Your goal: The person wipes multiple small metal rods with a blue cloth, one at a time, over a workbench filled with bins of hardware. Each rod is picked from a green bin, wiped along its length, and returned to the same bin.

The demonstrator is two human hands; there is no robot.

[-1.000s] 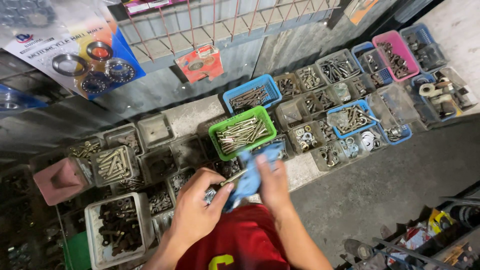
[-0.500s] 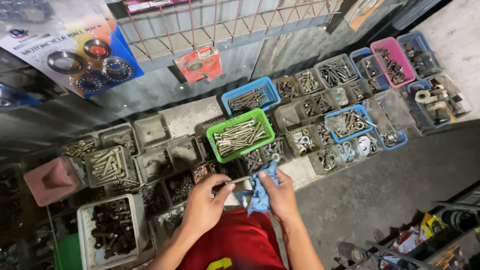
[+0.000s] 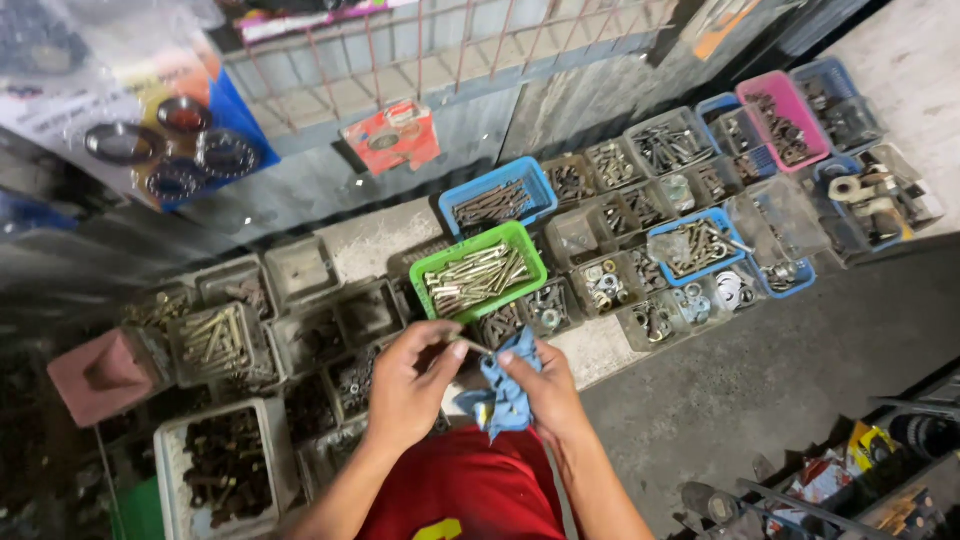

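My left hand pinches one end of a thin metal bolt between thumb and fingers. My right hand grips a crumpled blue rag that wraps the bolt's other end. Both hands meet low in the middle of the head view, just above my red shirt. Directly beyond them sits a green tray filled with long brass-coloured bolts.
Many small bins of bolts, nuts and washers cover the concrete floor: a blue tray, a pink tray, a white tub of dark rusty parts, a pink box. A wire rack and packaged bearings hang behind.
My hands have drawn closer to my body and the view has shifted. The rag sits lower, bunched around the bolt, with my left fingers now pinching its free end.
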